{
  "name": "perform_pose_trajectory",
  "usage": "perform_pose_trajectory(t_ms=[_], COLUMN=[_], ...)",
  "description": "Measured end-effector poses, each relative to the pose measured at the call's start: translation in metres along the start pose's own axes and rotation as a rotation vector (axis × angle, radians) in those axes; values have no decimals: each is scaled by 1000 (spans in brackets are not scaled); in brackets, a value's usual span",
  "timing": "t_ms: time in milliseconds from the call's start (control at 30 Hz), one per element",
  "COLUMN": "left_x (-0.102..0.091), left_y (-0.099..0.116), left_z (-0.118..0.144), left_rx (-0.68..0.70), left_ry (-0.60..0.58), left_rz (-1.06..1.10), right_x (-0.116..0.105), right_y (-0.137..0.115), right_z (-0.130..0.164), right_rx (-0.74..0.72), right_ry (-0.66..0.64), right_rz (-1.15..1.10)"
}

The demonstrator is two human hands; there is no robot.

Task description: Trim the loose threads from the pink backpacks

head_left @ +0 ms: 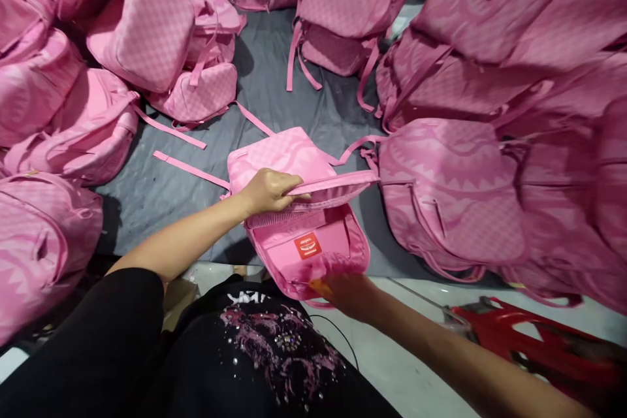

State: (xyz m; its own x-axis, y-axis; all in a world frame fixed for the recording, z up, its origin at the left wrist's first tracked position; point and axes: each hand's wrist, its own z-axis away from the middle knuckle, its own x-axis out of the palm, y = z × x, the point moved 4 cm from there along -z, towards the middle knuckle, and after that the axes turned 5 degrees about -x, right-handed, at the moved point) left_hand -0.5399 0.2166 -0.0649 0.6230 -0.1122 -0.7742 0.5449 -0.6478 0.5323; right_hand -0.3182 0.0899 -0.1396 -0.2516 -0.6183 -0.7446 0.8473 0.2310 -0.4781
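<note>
A pink backpack [274, 153] lies on the table in front of me, unzipped, with its mouth towards my body. My left hand [274, 191] is closed on the edge of its raised panel and holds the bag open. Inside, a red label [307, 245] with pale print shows on the pink lining. At the near rim is my right hand [345, 292], its fingers bent against the lining. A small yellow patch [321, 287] shows at those fingertips; I cannot make out what it is. Part of the right fingers is hidden.
Pink backpacks [157, 26] are heaped on the left, and others stand at the back. More pink backpacks [455, 189] crowd the right, one close beside the open bag. A dark grey cover [264, 72] lies over the table. Below its right edge is a red frame [519, 333].
</note>
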Motion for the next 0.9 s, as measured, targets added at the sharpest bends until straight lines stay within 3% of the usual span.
perform_pose_trajectory(t_ms=[100,233,300,400,500,567,633,700,767,900], left_x=[7,6,-1,-11,-7,0,6,12,15,15], left_y=[18,31,21,-7,-28,-32,-29,-21,-10,8], left_z=[3,9,13,21,23,19,13,5,-3,-13], left_rx=[-57,-166,-286,-502,-601,-612,-593,-536,-456,-352], left_ry=[40,126,207,358,444,466,458,409,337,260], left_rz=[121,108,56,37,79,104,127,147,155,125], right_x=[-31,-66,-79,-85,-61,-30,3,26,35,40], right_y=[1,1,11,35,46,39,27,19,18,23], right_z=[-19,-101,-123,-102,-37,4,27,28,11,-36], right_rx=[141,325,410,545,619,624,586,531,479,430], right_ry=[39,145,184,228,190,136,77,34,41,221], right_rz=[192,263,259,230,96,-77,-299,-535,-768,-1179])
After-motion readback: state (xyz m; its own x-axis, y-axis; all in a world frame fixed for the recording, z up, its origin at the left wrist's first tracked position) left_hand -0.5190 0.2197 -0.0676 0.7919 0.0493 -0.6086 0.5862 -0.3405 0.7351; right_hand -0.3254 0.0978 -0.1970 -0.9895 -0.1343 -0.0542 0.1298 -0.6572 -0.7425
